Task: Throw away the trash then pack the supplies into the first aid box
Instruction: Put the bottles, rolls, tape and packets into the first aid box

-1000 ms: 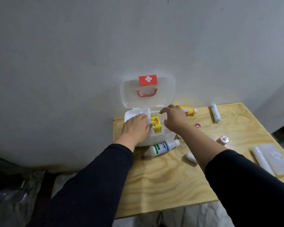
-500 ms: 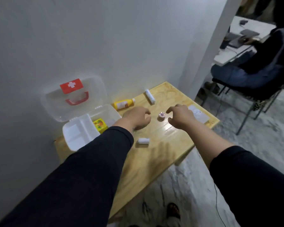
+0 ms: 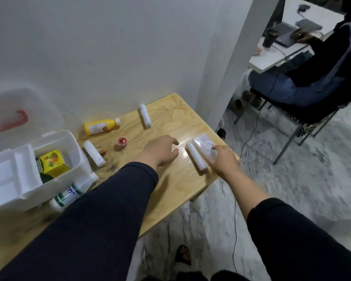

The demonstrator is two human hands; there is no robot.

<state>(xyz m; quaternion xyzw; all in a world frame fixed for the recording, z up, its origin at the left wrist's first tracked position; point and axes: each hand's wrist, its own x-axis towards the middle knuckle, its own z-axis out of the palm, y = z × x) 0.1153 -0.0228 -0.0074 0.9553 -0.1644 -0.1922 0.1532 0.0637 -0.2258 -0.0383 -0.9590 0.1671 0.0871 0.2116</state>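
The white first aid box [image 3: 55,140] stands open at the table's left, its clear lid against the wall, with a yellow carton [image 3: 54,161] and a white tray insert [image 3: 10,177] inside. My left hand [image 3: 160,152] hovers over the table with fingers loosely curled, holding nothing. My right hand [image 3: 223,159] rests its fingers on a clear plastic packet [image 3: 204,144] at the right edge. A white gauze roll [image 3: 196,158] lies between the two hands, beside the packet.
On the wooden table [image 3: 170,189] lie a yellow bottle [image 3: 100,126], a second white roll [image 3: 145,116], a third roll [image 3: 94,153], a small red cap [image 3: 122,141] and a white-green bottle [image 3: 71,192]. A seated person [image 3: 304,78] is at the right.
Both hands left the box and moved right across the table. My right hand now touches the packet at the right edge. The view swung right.
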